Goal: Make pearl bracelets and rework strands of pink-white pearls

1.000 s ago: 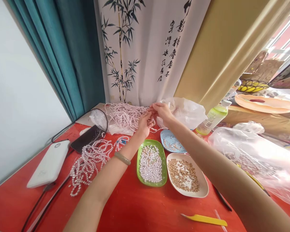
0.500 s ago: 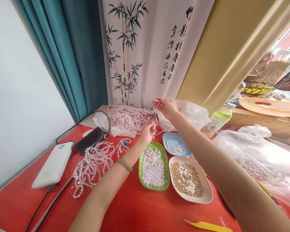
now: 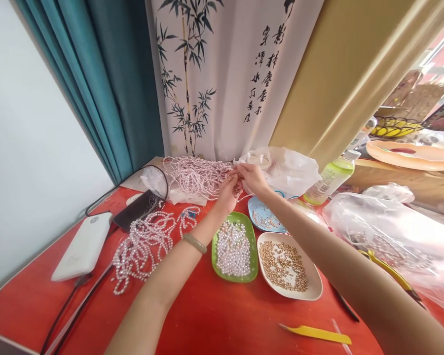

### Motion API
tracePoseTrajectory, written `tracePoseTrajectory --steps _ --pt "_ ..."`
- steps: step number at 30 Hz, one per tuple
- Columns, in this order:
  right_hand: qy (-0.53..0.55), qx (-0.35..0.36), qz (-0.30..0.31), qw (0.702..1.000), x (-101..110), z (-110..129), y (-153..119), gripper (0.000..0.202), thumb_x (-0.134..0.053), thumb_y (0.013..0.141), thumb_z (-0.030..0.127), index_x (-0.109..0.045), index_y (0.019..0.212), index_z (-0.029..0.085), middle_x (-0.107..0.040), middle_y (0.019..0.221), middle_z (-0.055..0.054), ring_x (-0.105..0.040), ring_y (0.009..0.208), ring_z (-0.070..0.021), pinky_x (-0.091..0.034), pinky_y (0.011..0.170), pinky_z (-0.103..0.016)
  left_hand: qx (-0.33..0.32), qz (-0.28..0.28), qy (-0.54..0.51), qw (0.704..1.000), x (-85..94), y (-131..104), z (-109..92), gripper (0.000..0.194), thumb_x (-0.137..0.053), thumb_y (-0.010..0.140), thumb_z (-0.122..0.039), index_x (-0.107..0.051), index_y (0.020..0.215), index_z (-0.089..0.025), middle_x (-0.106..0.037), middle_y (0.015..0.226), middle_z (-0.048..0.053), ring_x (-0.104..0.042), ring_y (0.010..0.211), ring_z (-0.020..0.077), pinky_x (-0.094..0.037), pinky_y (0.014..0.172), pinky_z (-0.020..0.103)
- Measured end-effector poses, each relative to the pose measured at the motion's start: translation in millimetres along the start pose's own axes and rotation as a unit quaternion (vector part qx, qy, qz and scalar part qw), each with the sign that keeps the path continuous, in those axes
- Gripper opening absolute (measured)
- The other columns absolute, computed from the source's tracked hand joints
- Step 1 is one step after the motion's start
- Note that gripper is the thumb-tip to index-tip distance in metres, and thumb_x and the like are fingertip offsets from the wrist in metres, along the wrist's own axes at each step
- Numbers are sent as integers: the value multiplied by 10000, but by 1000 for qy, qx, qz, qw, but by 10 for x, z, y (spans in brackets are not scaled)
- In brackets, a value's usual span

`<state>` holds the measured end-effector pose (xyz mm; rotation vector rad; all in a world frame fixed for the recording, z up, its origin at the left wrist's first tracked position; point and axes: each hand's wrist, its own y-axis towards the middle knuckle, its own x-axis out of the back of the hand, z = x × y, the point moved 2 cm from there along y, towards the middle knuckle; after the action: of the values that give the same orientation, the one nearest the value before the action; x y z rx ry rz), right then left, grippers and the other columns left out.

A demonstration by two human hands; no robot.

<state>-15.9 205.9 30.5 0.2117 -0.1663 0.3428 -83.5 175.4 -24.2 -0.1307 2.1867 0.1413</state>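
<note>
My left hand (image 3: pixel 228 193), with a bangle at its wrist, is closed on a bead strand whose beads show at the fingertips. Close against it is my right hand (image 3: pixel 252 178), its fingers pinched together; whatever they hold is too small to make out. Just behind and to the left of both hands lies a heap of pink bead strands (image 3: pixel 196 175). In front of them stand a green tray (image 3: pixel 215 264) of white pearl beads, a blue plate (image 3: pixel 252 203) with small gold and pale pieces, and a cream tray (image 3: pixel 316 291) of gold beads.
More bead strands (image 3: pixel 144 241) lie left of my left forearm, near a dark phone (image 3: pixel 135 212) and a white power bank (image 3: pixel 83 249) with cables. Yellow tweezers (image 3: pixel 320 334) and yellow-handled pliers (image 3: pixel 388 273) lie right. A drink bottle (image 3: pixel 331 180) stands by plastic bags (image 3: pixel 296 170).
My right hand has come down and left to meet my left hand, its fingers now pinched instead of apart. The left hand still holds the strand. The view has shifted slightly.
</note>
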Motion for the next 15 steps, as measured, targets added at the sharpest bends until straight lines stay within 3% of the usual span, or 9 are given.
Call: tracePoseTrajectory --steps 8,12,15 --pt "62 17 -47 997 170 393 104 169 -471 847 270 -590 838 151 -668 750 -45 -628 697 -109 -479 681 -237 23 24 21 999 61 -83 -14 108 -638 718 -217 -587 733 -124 -384 526 -52 -333 435 26 -237 399 156" --pt "96 -20 -1 995 163 293 -19 206 -478 840 327 -590 866 157 -663 892 -71 -623 781 -113 -478 741 -246 23 15 24 999 93 -94 -7 126 -646 714 -227 -572 715 -125 -378 520 -55 -314 423 21 -209 380 152" --pt "78 -25 50 995 87 108 -186 223 -518 802 358 -608 842 157 -658 831 -54 -611 755 -121 -485 718 -252 19 3 23 1000 105 -100 -11 151 -656 705 -229 -539 699 -133 -403 540 -55 -342 435 20 -219 385 147"
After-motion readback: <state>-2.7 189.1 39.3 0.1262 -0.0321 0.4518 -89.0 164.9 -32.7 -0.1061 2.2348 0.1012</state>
